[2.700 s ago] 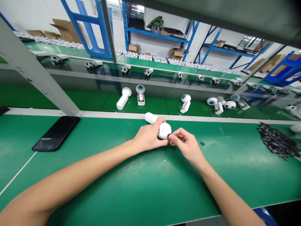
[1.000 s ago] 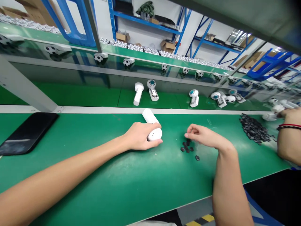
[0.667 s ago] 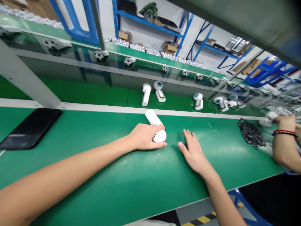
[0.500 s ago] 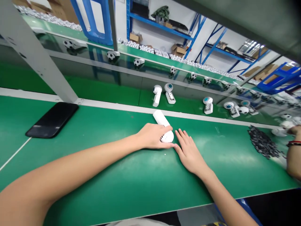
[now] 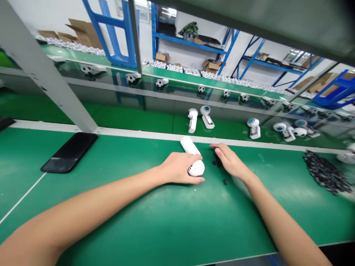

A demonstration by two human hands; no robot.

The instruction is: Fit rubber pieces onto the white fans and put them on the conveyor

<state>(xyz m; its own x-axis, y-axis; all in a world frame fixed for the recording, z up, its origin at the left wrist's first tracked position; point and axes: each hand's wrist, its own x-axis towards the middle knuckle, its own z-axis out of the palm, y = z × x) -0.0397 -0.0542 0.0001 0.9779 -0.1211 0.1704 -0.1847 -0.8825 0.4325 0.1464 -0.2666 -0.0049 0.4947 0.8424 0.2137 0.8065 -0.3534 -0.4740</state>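
Slightly left of my right hand, my left hand [image 5: 181, 168] lies over a white round-headed device with a straight handle [image 5: 196, 169], its thumb and fingers curled about the head. The device rests on the green bench, handle pointing up and left. My right hand [image 5: 230, 160] holds nothing that I can see; its fingers are stretched out, palm turned down and inward. Under and beside that palm are several small black pieces [image 5: 217, 161], partly hidden by the hand. One loose black piece [image 5: 225, 182] lies nearer to me.
A black phone [image 5: 69, 152] lies at left beside a metal post [image 5: 55, 81]. Beyond the bench's pale rail [image 5: 144, 136], a green belt carries several white devices [image 5: 192, 120]. A heap of black pieces [image 5: 325, 171] sits at right. Football-patterned devices [image 5: 161, 82] line a shelf behind.
My right hand has lifted and moved away from my left, and small black pieces now show by it. My left hand stays on the device. Another person's hand at right has left view.
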